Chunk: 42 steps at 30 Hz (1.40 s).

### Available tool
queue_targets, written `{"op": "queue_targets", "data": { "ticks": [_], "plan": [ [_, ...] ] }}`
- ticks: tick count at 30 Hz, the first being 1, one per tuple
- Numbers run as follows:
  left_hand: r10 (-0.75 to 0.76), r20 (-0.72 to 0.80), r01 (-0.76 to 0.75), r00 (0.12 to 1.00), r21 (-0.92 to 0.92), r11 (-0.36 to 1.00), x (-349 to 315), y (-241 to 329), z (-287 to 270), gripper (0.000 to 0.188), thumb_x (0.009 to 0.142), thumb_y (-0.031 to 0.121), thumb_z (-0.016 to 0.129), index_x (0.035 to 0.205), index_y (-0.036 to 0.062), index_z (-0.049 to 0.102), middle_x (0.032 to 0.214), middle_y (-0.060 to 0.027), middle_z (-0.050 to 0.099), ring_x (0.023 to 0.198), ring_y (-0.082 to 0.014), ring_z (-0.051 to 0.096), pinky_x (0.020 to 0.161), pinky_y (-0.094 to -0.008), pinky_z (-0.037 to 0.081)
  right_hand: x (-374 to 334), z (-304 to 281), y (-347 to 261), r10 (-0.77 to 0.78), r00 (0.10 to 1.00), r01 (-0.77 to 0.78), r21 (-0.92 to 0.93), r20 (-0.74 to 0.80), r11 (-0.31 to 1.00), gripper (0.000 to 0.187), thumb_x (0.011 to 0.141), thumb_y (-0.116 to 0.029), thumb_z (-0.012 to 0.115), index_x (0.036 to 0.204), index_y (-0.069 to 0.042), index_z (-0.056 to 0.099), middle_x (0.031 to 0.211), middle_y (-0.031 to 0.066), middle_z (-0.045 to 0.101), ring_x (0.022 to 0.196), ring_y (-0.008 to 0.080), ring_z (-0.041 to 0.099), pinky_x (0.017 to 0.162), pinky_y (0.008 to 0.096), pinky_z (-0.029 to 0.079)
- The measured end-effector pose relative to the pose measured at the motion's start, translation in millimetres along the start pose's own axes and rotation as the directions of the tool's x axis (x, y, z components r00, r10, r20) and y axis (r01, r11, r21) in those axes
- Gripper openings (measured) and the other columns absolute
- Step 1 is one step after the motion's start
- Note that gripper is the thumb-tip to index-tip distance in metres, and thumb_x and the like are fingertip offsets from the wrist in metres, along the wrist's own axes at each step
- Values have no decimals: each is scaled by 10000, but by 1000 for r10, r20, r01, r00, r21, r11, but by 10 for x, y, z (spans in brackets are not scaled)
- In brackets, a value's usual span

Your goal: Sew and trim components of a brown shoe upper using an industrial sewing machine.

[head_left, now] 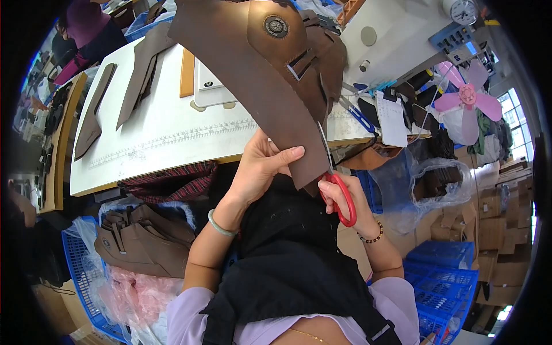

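My left hand (260,168) grips the lower end of a long dark brown leather piece (256,86), thumb on top and fingers behind. The piece hangs over the near edge of the white worktable (190,155). It joins a shiny bronze-brown part with a round embossed emblem (276,26) and a slot cut in it. My right hand (360,201) is closed round the red handles of a pair of scissors (346,211). Their narrow blades point up along the right edge of the leather, close to my left thumb. Whether the blades are fully together is hard to see.
Brown leather strips (95,115) lie on the table's left side. A white sewing machine (391,40) stands at the right, with blue-handled scissors (357,115) near it. Blue crates (437,287) sit low right; a leather-filled basket (80,259) low left. A pink fan (467,96) is far right.
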<state>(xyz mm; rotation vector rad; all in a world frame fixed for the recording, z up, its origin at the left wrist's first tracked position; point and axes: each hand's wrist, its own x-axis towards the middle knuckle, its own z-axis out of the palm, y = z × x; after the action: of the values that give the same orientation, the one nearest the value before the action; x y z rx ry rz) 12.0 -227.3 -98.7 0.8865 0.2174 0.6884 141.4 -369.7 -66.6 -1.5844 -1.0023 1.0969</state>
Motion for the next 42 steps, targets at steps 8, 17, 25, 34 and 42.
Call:
{"op": "queue_targets", "data": {
  "ticks": [8, 17, 25, 34, 42],
  "plan": [
    [-2, 0, 2, 1000, -12, 1000, 5, 0, -15, 458, 828, 5, 618, 1219, 11, 378, 1010, -120, 604, 805, -181, 652, 583, -290, 578, 10, -4, -10, 61, 998, -61, -24, -8, 998, 333, 899, -310, 559, 739, -17, 554, 552, -45, 452, 453, 22, 463, 422, 171, 381],
    [-3, 1, 3, 1000, -21, 1000, 14, -25, -50, 465, 826, 5, 621, 1222, 8, 377, 1011, -126, 603, 806, -182, 652, 581, -285, 578, 129, -126, 38, -8, 991, 10, -16, 132, 1000, 246, 863, -278, 572, 844, -44, 498, 706, -16, 467, 607, 47, 461, 551, 184, 387],
    [-9, 15, 9, 1000, -19, 1000, 23, -11, -60, 452, 827, -18, 602, 1218, 10, 377, 1007, -133, 609, 818, -191, 659, 614, -298, 591, 187, -110, -102, 50, 987, -44, -46, 153, 998, 240, 861, -255, 500, 850, -16, 514, 658, 5, 449, 575, 83, 449, 547, 213, 383],
    [-16, 19, 17, 1000, -16, 1000, 17, 3, -55, 476, 826, 16, 627, 1231, 8, 378, 1020, -123, 605, 828, -173, 646, 588, -279, 573, 185, -148, -32, 10, 991, 0, -79, 134, 997, 300, 881, -302, 533, 833, -7, 558, 604, -31, 484, 477, 43, 497, 448, 180, 400],
    [-10, 32, 10, 999, -23, 1000, 18, -2, -65, 469, 826, 20, 629, 1218, -5, 371, 1024, -126, 599, 833, -174, 643, 590, -278, 571, 179, -91, -20, -46, 993, 58, -119, 106, 991, 311, 905, -289, 504, 875, 10, 583, 576, -19, 487, 457, 51, 508, 437, 191, 405]
  ]
}}
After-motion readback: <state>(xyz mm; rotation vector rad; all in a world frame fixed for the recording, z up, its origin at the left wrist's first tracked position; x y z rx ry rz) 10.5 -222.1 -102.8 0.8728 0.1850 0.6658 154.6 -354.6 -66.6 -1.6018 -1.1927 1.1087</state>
